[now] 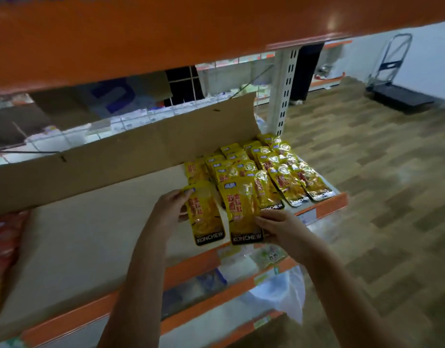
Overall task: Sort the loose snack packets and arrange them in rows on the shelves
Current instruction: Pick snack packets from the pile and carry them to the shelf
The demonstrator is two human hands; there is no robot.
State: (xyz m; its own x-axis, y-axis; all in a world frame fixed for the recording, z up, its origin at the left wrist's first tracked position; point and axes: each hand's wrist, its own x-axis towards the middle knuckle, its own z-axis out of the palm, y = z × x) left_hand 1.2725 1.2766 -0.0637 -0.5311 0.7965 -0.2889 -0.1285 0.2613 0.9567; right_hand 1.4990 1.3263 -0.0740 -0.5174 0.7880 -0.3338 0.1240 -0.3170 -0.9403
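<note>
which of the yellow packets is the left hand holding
The leftmost front packet, at the open end of the rows. The left hand grips its left edge; the right hand touches the neighbouring packet.
</note>
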